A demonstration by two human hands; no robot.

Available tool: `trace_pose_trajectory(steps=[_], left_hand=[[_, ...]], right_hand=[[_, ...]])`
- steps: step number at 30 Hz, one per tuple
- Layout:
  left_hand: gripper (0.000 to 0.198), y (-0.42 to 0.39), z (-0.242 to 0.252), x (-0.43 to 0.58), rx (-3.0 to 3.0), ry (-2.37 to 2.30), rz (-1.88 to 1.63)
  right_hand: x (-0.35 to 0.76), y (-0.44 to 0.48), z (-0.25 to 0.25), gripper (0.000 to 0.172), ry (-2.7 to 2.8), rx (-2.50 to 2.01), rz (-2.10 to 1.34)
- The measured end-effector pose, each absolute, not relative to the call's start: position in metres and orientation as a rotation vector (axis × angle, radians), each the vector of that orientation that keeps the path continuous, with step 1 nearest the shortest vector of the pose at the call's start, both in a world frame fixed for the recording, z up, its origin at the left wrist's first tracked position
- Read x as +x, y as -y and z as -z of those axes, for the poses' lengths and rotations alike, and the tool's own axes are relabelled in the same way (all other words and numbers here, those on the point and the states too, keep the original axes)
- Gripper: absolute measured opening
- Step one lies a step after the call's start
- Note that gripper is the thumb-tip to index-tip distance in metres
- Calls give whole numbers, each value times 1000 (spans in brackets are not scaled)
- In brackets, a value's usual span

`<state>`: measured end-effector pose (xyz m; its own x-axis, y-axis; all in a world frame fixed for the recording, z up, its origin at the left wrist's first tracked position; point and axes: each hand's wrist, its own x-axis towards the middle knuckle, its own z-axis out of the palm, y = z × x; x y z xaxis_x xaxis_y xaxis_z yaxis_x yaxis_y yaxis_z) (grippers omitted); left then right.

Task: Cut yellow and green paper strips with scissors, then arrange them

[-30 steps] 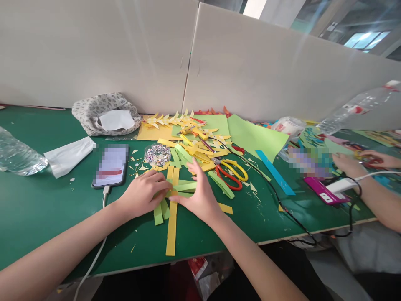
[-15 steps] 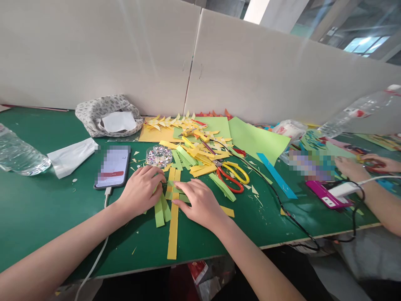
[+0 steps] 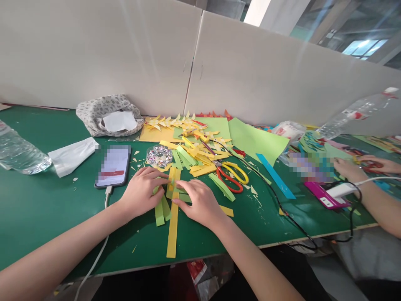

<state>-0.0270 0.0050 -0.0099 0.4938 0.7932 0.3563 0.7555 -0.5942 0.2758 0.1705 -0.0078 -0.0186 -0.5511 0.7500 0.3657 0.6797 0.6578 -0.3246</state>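
A long yellow paper strip (image 3: 173, 234) lies upright on the green table, crossed by green strips. At its left, my left hand (image 3: 144, 190) has curled fingers, its fingertips touching the crossing; what it pinches is too small to make out. From the right, my right hand (image 3: 200, 202) reaches to the same strip, thumb and index finger apart, fingertips on the paper. Green strips (image 3: 159, 211) stick out beneath my left hand. Beyond the hands is a pile of yellow and green strips (image 3: 200, 159), with scissors (image 3: 233, 175) with red and yellow handles beside it.
A phone (image 3: 113, 167) with a white cable, a bottle (image 3: 21, 150) and a cloth bag (image 3: 108, 115) are at the left. A glue gun (image 3: 196, 133) lies behind the pile. Right are a blue strip (image 3: 275, 175), a magenta power strip (image 3: 326, 196) and another person's hands (image 3: 347, 169).
My left fingertips have moved slightly right, further over the yellow strip and closer to my right fingers. My right hand has barely moved.
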Motion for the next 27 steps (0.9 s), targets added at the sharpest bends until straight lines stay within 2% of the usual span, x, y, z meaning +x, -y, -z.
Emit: trace_pose_trajectory(steps=[12,18,22,27], left_hand=[[40,-7,18,-24,2652,-1350,-794],[24,-9,19,-23,2730,-1303,-771],[15,-10,21,-22,2736,-1284,-806],[21,-11,21,-23,2684,-1319,-878]], right_hand=[[171,9,18,35,2381,-1131,-230],[167,10,19,39,2362,-1194,-186],[160,10,20,26,2356,-1220,-108],[166,4,18,18,2193,-1256,-124]])
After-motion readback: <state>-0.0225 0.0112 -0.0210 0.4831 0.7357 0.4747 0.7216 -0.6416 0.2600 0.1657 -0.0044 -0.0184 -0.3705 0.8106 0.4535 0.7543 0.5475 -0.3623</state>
